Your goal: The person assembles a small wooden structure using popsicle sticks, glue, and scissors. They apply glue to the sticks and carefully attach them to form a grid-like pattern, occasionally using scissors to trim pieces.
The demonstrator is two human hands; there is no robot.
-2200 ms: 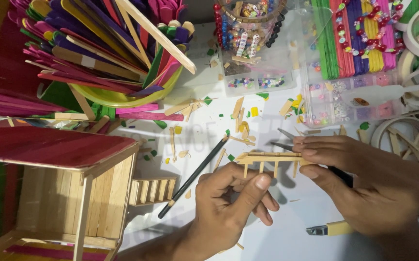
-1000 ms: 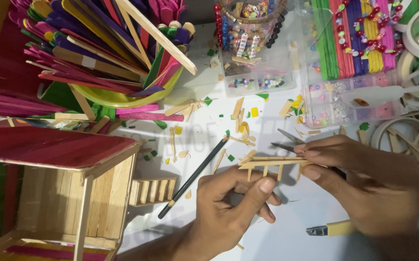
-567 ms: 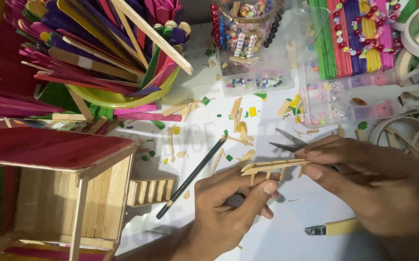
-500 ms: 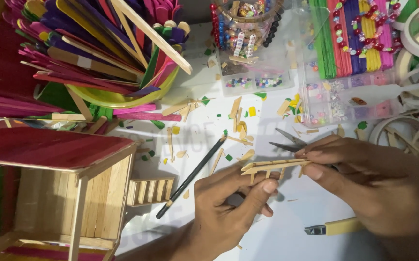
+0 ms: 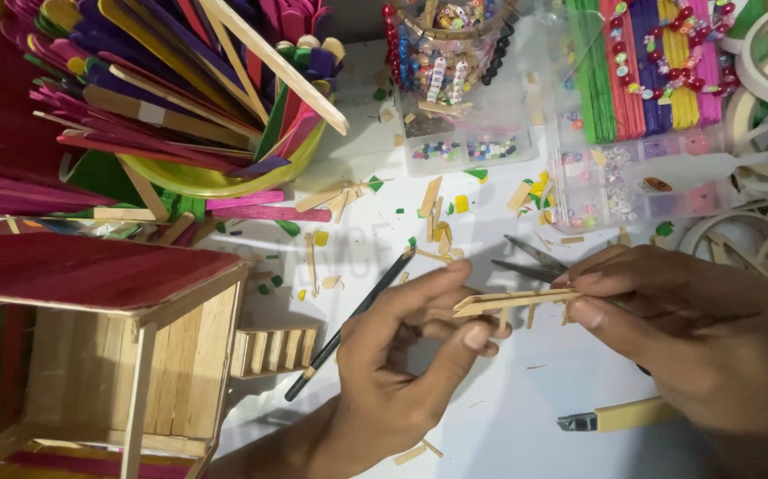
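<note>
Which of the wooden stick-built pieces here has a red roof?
The little stick house at the lower left: a flat red roof tops its bare wooden walls. The small ladder-like piece held between both hands and the tiny steps beside the house are plain wood.

Two hands, left (image 5: 393, 372) and right (image 5: 694, 328), are gripping 1 stick piece (image 5: 513, 302). Lying nearby: 1 pencil (image 5: 353, 324) left of grip, 1 pair scissors (image 5: 530, 259) just above, 1 knife (image 5: 619, 415) below right, 1 stick house (image 5: 109, 355) far left.

Both hands meet at centre, left hand (image 5: 402, 364) palm-up with fingers curled, right hand (image 5: 694, 328) pinching with thumb and forefinger.
</note>
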